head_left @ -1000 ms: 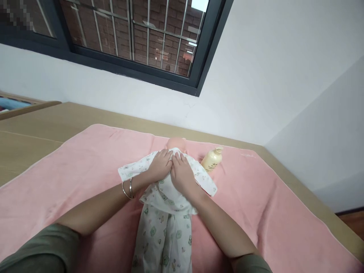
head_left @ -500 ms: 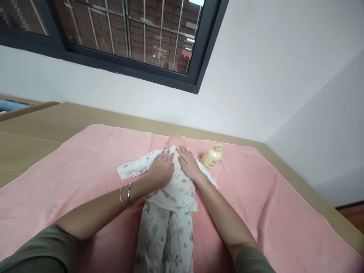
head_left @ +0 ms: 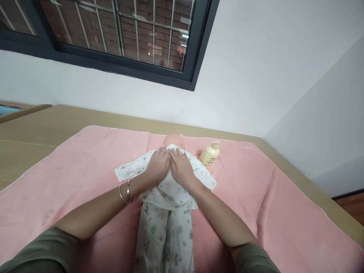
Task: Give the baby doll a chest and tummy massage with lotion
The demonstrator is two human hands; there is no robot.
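Note:
A baby doll (head_left: 172, 140) in a white printed top (head_left: 170, 189) and matching trousers (head_left: 165, 235) lies face-up on a pink towel (head_left: 85, 167), head away from me. Both my hands lie flat on its chest, side by side and touching. My left hand (head_left: 158, 166), with two bangles on the wrist, covers the left half of the chest. My right hand (head_left: 182, 168) covers the right half. Neither hand grips anything. The doll's sleeves spread out to both sides.
A cream pump bottle (head_left: 209, 154) lies on the towel just right of the doll's head. The towel covers a tan wooden surface (head_left: 34, 129) that meets a white wall. A barred dark-framed window (head_left: 127, 34) is above. Floor shows at far right.
My hands, spread apart on the doll's upper chest half a second ago, have come back together at the middle. The view has shifted slightly.

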